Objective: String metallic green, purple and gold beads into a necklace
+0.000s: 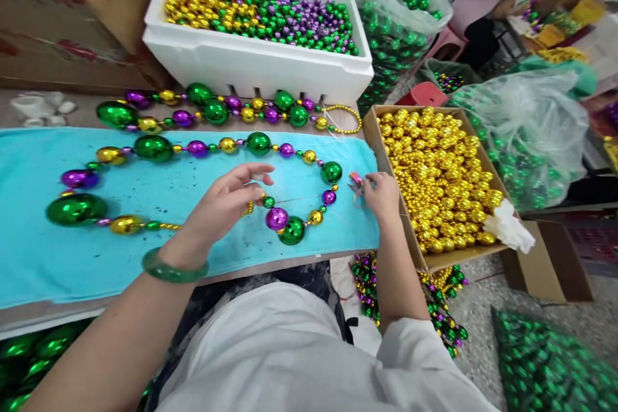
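One left hand (217,207) pinches, in its fingers (252,193), a bead necklace (259,143) looped across the turquoise towel (29,264); we cannot tell whether the right hand (383,196) grips or merely touches the scissors (356,185). Should the pinch slacken, we judge, glossy round and oval beads (292,230) could slide off the thin thread (299,198).

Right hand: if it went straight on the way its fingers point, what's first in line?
Probably the small scissors at the right hand's fingertips; contact is unclear. Past them, roughly in line, a green bead, though depth is hard to judge.
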`<state>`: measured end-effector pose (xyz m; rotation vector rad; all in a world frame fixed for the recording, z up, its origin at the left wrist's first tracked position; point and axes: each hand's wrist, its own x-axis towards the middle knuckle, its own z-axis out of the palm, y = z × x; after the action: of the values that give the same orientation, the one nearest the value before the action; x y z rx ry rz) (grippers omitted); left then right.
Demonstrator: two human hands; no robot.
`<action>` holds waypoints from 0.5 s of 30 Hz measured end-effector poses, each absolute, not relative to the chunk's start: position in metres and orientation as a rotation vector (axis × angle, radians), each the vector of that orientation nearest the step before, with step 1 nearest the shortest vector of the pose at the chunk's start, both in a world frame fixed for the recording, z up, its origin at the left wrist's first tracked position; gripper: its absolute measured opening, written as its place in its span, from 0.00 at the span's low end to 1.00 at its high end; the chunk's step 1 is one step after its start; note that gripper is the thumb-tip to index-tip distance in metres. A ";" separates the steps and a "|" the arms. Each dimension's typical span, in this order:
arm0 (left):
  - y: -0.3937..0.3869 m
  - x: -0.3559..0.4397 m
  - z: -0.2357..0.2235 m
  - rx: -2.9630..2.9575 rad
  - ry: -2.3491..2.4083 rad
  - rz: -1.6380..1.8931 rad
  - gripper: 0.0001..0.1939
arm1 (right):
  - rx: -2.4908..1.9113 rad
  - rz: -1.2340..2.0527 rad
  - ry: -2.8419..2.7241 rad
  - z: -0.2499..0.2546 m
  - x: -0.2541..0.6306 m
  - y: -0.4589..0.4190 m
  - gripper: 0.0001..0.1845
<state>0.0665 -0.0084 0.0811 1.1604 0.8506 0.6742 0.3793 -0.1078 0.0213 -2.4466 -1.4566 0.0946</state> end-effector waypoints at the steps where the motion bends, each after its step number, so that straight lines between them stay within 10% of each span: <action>1: -0.008 0.065 0.082 1.159 0.822 0.679 0.21 | -2.500 0.132 -1.478 0.021 0.381 -0.103 0.16; 15: -0.011 0.059 0.079 1.352 0.710 0.666 0.24 | -2.375 0.757 -1.227 0.008 0.396 -0.087 0.11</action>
<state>0.0585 -0.0106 0.0794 1.3520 0.7105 0.6660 0.3959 -0.0870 0.0084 -2.3747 -1.2268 0.7570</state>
